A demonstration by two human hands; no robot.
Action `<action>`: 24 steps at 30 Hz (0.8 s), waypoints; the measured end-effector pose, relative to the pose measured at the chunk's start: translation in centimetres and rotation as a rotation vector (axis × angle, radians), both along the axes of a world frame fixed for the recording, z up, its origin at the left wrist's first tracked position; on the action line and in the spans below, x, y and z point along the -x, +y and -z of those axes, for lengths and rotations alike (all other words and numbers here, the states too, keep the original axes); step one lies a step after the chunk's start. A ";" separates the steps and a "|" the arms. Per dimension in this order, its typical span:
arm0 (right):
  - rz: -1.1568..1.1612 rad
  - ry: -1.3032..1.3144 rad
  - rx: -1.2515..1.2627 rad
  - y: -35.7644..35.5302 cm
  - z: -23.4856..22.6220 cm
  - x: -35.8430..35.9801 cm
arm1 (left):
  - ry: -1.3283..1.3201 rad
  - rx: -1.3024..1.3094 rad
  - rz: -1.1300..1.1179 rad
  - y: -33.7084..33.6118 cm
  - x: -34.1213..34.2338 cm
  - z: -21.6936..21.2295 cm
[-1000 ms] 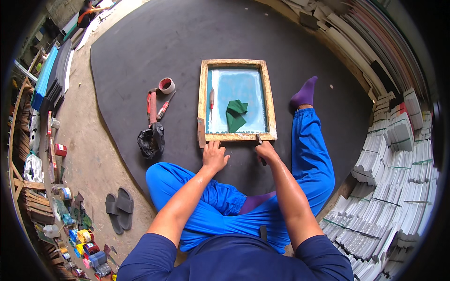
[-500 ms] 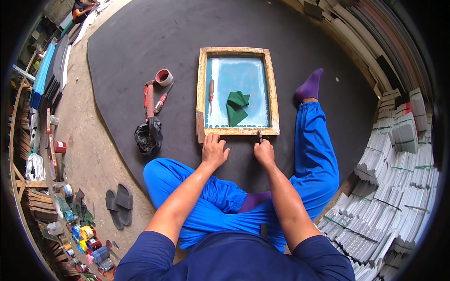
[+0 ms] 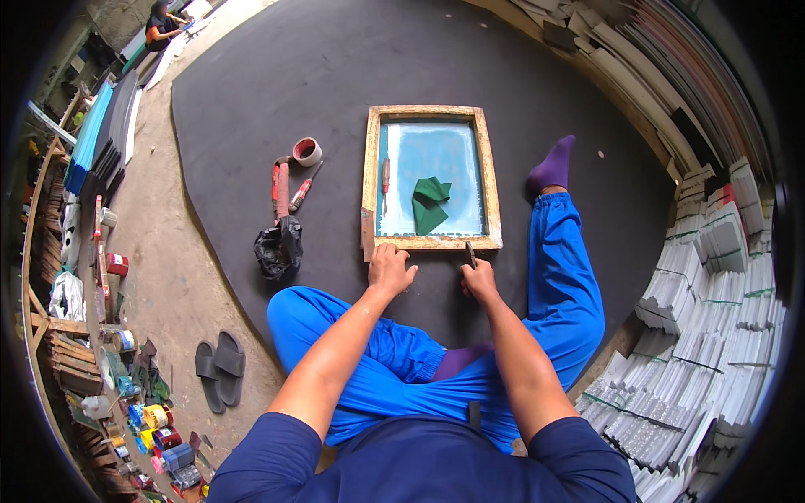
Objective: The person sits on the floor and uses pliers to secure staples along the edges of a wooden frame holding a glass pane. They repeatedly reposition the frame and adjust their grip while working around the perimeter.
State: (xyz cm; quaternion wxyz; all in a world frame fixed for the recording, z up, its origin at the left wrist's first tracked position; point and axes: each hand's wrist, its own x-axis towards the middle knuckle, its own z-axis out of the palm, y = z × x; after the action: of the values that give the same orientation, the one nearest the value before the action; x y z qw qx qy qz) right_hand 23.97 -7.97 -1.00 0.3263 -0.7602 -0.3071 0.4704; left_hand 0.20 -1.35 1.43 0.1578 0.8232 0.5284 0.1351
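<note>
Since a second ago the left hand has slid off the dark mat up to the near rail of the wooden screen-printing frame, and the right hand has closed in beside it, so both now work that near edge. The left fingers lie pressed together on the rail; the right fingers pinch a slim dark tool, perhaps a blade, standing against the wood. The frame lies flat at the mat's middle, its rough pale timber enclosing smooth light-blue mesh that carries a crumpled green cloth and a red-handled tool. Off its left side sit a tape roll, a red stapler-like tool and a black bag.
</note>
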 end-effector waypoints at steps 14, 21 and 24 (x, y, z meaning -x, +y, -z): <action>-0.553 0.236 0.144 -2.2 -1.9 6.1 | -0.087 -0.100 0.165 -2.1 2.1 1.4; -0.212 0.442 0.195 -1.1 -1.6 2.3 | 0.240 0.252 0.105 -2.9 2.8 -0.2; -0.101 0.248 0.162 0.1 -1.3 0.6 | 0.250 0.278 0.096 -3.0 2.8 0.3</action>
State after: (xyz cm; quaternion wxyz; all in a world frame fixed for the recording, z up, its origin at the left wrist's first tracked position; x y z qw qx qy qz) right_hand 23.39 -7.86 0.28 0.2754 -0.7037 -0.2635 0.5996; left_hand -2.56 -4.31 1.09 0.2093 0.8280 0.5178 -0.0504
